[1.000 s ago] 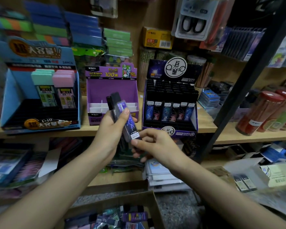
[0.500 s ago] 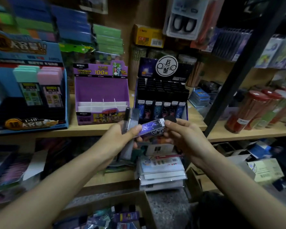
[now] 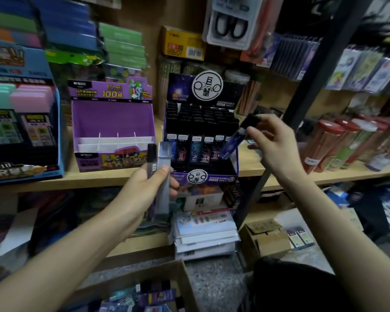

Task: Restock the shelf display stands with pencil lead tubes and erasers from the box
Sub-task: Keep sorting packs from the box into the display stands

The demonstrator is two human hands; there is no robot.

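On the wooden shelf [image 3: 99, 179], a blue cardboard eraser stand [image 3: 60, 131] is sitting far left; a purple cardboard stand [image 3: 113, 118] is sitting beside it; the left hand [image 3: 144, 185] is gripping upright grey and dark lead tubes [image 3: 163, 158] in curled fingers; over the front right corner of the black constellation-print stand [image 3: 212, 176], the right hand [image 3: 273, 143] is pinching a tilted blue black-capped lead tube [image 3: 234, 143]; below, a brown cardboard box [image 3: 185, 287] is holding more tubes.

Place: stationery shop.
Evidence: wooden shelf [image 3: 99, 179] crowded with display stands [image 3: 113, 115], packaged scissors [image 3: 231, 21], pencil jars [image 3: 320, 145].
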